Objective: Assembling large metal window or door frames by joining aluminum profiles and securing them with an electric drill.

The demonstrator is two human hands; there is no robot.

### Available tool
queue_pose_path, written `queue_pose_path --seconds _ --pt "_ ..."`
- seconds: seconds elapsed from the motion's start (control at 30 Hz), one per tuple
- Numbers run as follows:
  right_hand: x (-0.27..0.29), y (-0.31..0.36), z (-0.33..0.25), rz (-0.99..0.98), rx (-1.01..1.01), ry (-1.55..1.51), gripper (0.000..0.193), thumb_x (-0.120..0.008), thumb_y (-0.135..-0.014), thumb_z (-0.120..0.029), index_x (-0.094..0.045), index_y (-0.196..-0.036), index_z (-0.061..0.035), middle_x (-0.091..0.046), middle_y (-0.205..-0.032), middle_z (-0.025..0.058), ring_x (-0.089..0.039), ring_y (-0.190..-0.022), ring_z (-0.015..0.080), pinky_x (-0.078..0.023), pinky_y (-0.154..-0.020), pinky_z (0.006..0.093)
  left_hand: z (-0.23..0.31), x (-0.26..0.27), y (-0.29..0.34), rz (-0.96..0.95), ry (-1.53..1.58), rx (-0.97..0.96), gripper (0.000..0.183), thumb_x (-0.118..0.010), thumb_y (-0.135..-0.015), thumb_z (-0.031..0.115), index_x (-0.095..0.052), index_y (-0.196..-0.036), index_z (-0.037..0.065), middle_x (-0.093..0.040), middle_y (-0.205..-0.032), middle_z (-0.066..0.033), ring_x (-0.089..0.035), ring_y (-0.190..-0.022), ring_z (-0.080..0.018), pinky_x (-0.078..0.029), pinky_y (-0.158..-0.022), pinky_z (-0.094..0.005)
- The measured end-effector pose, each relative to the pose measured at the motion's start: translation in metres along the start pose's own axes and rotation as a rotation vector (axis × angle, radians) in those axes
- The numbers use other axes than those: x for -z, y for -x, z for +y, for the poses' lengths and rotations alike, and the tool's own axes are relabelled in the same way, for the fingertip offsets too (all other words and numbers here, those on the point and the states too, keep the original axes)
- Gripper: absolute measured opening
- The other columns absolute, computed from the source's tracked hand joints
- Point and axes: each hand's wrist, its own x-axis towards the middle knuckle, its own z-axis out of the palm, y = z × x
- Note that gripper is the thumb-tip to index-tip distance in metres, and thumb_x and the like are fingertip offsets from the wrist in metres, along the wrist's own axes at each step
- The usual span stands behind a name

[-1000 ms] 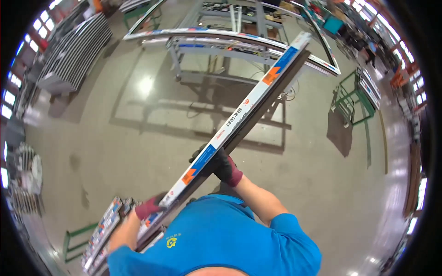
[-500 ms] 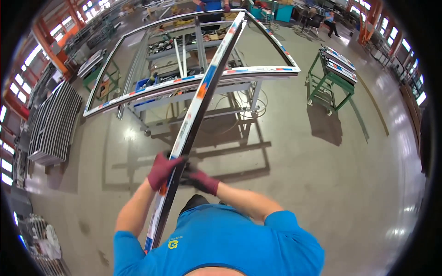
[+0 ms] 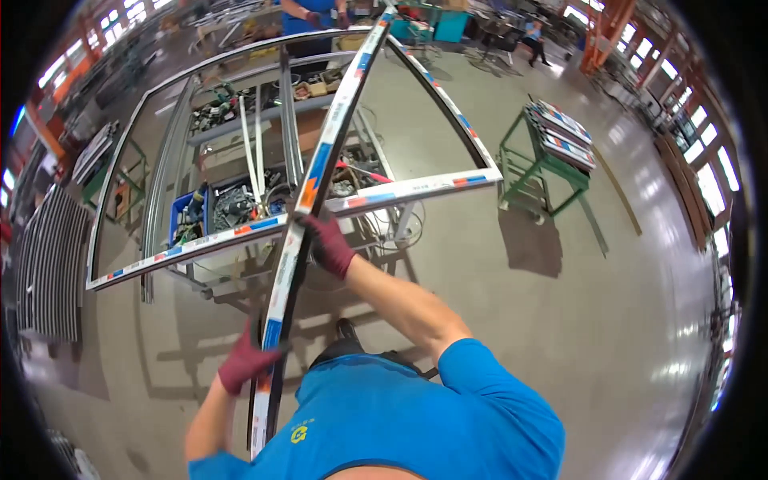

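Observation:
A long frame bar (image 3: 276,300), black with white, blue and orange film, slants from beside my body over a large rectangular frame (image 3: 416,188). My left hand (image 3: 246,362), in a maroon glove with dark fingers, is closed round the bar's near part. Farther up, my right hand (image 3: 328,244) grips the bar from its right side, next to the frame's near edge; some of its fingers are hidden. The large frame lies flat on a metal work table (image 3: 392,224). At the far side, a person in blue has gloved hands (image 3: 324,20) at the frame's far edge.
Inside the frame's outline, the table carries a blue bin (image 3: 188,214), loose hardware and white strips (image 3: 253,152). A green stand (image 3: 552,172) with taped profiles is at the right. Stacked profiles (image 3: 52,264) stand at the left. Cables (image 3: 404,232) hang beneath the table.
I have moved closer to the table, and the bar has come forward with me. My right hand has shifted up along the bar; my left is now lower on it.

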Motion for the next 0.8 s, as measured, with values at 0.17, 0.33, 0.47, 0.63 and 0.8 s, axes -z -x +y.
queue_pose_path --seconds 0.17,0.33,0.47,0.63,0.8 --pt "0.043 -0.162 -0.059 0.047 0.073 0.004 0.021 -0.075 -0.094 -0.022 -0.069 -0.107 -0.0060 -0.071 -0.092 0.0033 -0.071 -0.083 0.0179 -0.059 -0.076 0.0354 0.014 -0.009 0.020 0.067 0.156 0.198 0.084 -0.090 -0.071 0.015 -0.049 -0.143 0.004 -0.066 -0.115 -0.0076 -0.063 -0.107 -0.0168 -0.054 -0.093 -0.0368" --pt "0.116 -0.307 -0.080 -0.005 -0.179 -0.002 0.039 -0.075 -0.091 -0.043 -0.067 -0.108 -0.0085 -0.072 -0.091 0.0085 -0.072 -0.080 0.0249 -0.061 -0.076 0.0422 0.082 -0.046 -0.080 0.299 0.136 0.245 0.069 -0.090 -0.071 0.014 -0.057 -0.130 0.001 -0.068 -0.106 -0.0092 -0.067 -0.099 -0.0189 -0.056 -0.085 -0.0374" --pt "0.140 -0.395 -0.118 0.081 -0.203 -0.036 0.035 -0.076 -0.090 -0.043 -0.066 -0.104 -0.0130 -0.069 -0.083 0.0058 -0.068 -0.072 0.0235 -0.057 -0.068 0.0389 0.085 -0.081 -0.189 0.415 0.149 0.099 0.067 -0.089 -0.073 0.014 -0.059 -0.131 0.000 -0.070 -0.106 -0.0106 -0.067 -0.096 -0.0188 -0.056 -0.084 -0.0365" --pt "0.194 -0.497 -0.138 -0.020 -0.460 -0.250 0.040 -0.072 -0.090 -0.054 -0.067 -0.094 -0.0137 -0.071 -0.082 0.0064 -0.070 -0.076 0.0258 -0.056 -0.073 0.0445 0.113 -0.097 -0.292 0.455 0.173 0.150 0.061 -0.087 -0.074 0.012 -0.061 -0.126 -0.001 -0.071 -0.104 -0.0108 -0.069 -0.092 -0.0192 -0.057 -0.083 -0.0362" --pt "0.212 -0.435 -0.082 -0.277 -0.177 0.450 0.078 -0.077 -0.088 -0.052 -0.051 -0.152 -0.0145 -0.061 -0.142 0.0104 -0.057 -0.131 0.0297 -0.049 -0.103 0.0529 0.141 -0.089 -0.370 0.457 0.318 0.060 0.052 -0.085 -0.077 0.008 -0.063 -0.123 -0.002 -0.073 -0.102 -0.0104 -0.070 -0.089 -0.0189 -0.057 -0.079 -0.0346"
